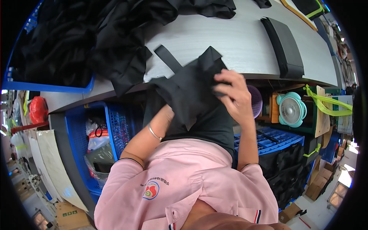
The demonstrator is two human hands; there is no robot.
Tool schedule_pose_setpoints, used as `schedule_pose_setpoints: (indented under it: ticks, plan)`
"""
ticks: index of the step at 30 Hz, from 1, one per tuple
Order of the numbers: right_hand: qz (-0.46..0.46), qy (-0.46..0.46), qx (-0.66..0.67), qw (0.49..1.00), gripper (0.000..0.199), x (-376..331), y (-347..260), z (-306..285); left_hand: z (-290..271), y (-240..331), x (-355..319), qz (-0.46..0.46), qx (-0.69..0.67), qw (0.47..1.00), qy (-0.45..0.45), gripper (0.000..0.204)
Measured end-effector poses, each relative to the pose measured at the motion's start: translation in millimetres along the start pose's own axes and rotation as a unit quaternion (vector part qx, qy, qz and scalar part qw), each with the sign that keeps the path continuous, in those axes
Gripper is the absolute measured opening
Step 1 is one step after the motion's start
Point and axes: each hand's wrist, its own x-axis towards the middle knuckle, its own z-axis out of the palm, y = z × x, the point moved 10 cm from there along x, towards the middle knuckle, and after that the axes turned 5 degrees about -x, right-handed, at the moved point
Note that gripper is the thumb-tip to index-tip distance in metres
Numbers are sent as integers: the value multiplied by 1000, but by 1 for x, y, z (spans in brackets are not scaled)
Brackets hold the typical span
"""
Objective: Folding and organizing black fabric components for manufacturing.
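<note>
Black fabric bag piece (188, 90) held at the grey worktop (237, 42) edge.
Right hand (234, 96) pinches its upper corner; left hand (168, 113) hidden beneath, grip unclear; strap points up-left.

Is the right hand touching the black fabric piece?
Touching. The head view shows the right hand with its fingers pressed on the black fabric piece.

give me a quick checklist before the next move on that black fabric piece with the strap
1. Right hand grips the black fabric piece: ok.
2. Left hand seen: not ok, hidden under the fabric; only the wrist with a thin silver bracelet shows.
3. Flat black strap lies free on the pale grey table: ok.
4. Fabric lies flat: not ok, it hangs off the table edge.
5. Heap of black cloth apart from the piece: cannot tell.
</note>
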Motion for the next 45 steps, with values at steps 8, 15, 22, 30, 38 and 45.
schedule_pose_setpoints:
  ticks: [8,15,22,30,38,45]
  plan:
    - [101,112,-20,988,10,31,62,-80,-7,50,9,20,82,995,-55,46]
    - [196,309,-26,930,31,50,159,-87,21,51,8,91,281,955,-8,38]
    - [318,173,346,865,35,17,124,25,-19,123,39,271,325,868,260,40]
    - [351,44,581,733,29,21,146,64,24,70,83,56,2,997,46,44]
    - [410,71,565,713,35,25,152,57,46,50,73,62,23,998,9,47]
    - [344,141,220,902,18,28,165,15,39,45,83,-22,-136,989,-47,36]
